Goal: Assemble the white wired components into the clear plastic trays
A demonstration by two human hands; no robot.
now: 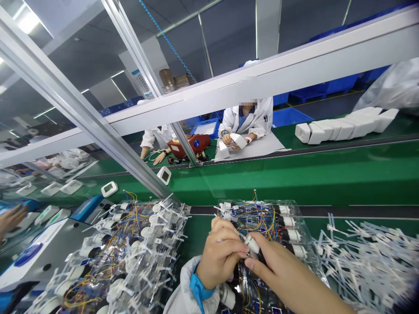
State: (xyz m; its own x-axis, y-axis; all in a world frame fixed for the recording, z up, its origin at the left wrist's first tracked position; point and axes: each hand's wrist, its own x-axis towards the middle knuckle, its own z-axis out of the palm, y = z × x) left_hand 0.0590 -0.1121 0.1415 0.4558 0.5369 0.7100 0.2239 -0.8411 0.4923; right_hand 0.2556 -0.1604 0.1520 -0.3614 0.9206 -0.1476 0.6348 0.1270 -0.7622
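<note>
A small white cylindrical part (252, 244) is held between my two hands, above a clear tray (296, 207) of wired parts with black and white cylinders. My right hand (271, 259) is closed round this part with thumb and fingers. My left hand (222, 250), with a blue band at its wrist, pinches at the part's near left side; what lies between its fingertips is too small to make out. Colored wires (270, 224) run across the tray behind my hands.
At left stands another pile of wired parts with white ties (144, 248). Loose white cable ties (373, 257) lie at right. A green conveyor (294, 174) and metal frame post (131, 157) are ahead. Across it, a person (248, 120) handles white housings. Another hand (13, 218) shows far left.
</note>
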